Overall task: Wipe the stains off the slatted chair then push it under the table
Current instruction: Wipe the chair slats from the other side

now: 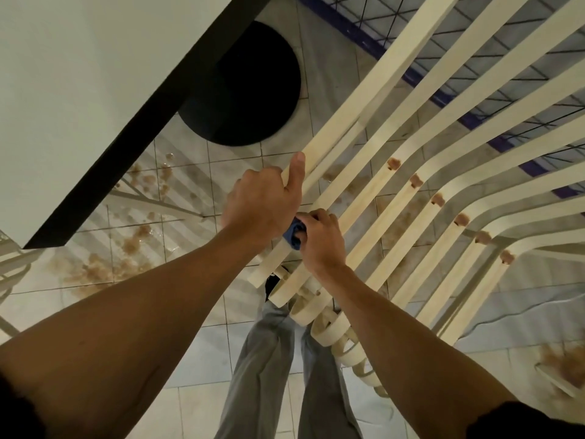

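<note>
Fingers point(256, 182) of your left hand point(262, 201) are clamped round the leftmost slat of the slatted chair point(384, 74), thumb laid flat along its top face. Your right hand point(319, 239) sits just beside it, fingers curled tight on a bunched blue cloth point(292, 237), which is pressed against the next slat. The chair stands right of the table point(79, 90), apart from its black edge and not under it; the round black base point(247, 90) shows on the floor between them. Brown stains point(394, 163) sit in a row at the bend of the slats to the right of both hands. Similar brown marks point(133, 245) lie on the tiled floor point(205, 353) at near left. Grey trousers point(269, 359) show below.
</note>
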Action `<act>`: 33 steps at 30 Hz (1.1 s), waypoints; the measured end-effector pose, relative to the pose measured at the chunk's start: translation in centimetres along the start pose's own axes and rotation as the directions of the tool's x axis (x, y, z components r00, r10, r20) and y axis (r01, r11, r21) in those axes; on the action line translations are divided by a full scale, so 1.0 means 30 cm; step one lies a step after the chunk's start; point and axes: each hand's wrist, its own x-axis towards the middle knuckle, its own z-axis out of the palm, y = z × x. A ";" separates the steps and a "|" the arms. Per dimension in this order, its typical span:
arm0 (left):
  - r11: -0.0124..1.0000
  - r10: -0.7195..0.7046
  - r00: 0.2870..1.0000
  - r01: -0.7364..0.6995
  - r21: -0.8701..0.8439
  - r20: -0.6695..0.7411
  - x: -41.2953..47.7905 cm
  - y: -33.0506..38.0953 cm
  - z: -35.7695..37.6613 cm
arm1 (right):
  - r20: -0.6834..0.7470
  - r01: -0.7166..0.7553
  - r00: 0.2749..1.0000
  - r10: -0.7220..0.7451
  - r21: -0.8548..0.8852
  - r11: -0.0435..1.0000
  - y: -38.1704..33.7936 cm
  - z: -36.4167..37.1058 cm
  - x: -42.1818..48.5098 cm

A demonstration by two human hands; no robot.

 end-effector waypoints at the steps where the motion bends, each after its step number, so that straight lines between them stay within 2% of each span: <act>1: 1.000 0.005 1.000 -0.005 -0.009 -0.005 0.000 0.000 -0.001 | 0.001 0.004 1.000 -0.004 0.005 1.000 -0.015 0.012 -0.018; 9: 0.998 0.044 0.999 -0.044 -0.044 -0.016 -0.002 -0.008 0.004 | 0.160 0.169 0.973 -0.167 0.002 0.986 -0.146 0.187 -0.231; 11: 0.998 0.042 0.999 -0.042 -0.049 -0.010 0.000 -0.015 0.006 | 0.142 0.197 0.971 -0.194 -0.007 0.980 -0.148 0.197 -0.238; 14: 0.998 0.037 0.999 -0.038 -0.052 -0.008 0.004 -0.018 0.008 | 0.091 0.136 0.986 -0.139 0.039 0.990 -0.122 0.148 -0.180; 17: 0.999 0.025 1.000 -0.025 -0.030 -0.009 0.005 -0.017 0.009 | 0.010 0.013 1.000 -0.014 0.051 0.999 -0.055 0.055 -0.036; 22: 0.999 0.036 0.999 -0.036 -0.035 0.019 0.012 -0.024 0.012 | -0.014 -0.007 1.000 0.004 -0.159 0.987 0.085 -0.159 0.247; 24: 0.997 0.024 0.999 -0.022 -0.072 0.037 0.009 -0.019 0.010 | -0.060 -0.048 0.998 0.037 -0.185 0.982 0.131 -0.241 0.343; 26: 0.996 0.040 0.999 -0.038 -0.077 0.030 0.012 -0.019 0.007 | -0.111 -0.124 0.988 0.106 -0.170 0.978 0.167 -0.300 0.419; 29: 0.995 0.094 0.994 -0.096 0.033 0.047 0.014 -0.020 0.003 | -0.131 -0.176 0.979 0.157 -0.153 0.972 0.195 -0.349 0.481; 33: 0.995 0.075 0.997 -0.074 -0.064 0.020 0.005 -0.005 -0.008 | -0.157 -0.168 0.973 0.166 0.003 0.986 0.199 -0.347 0.448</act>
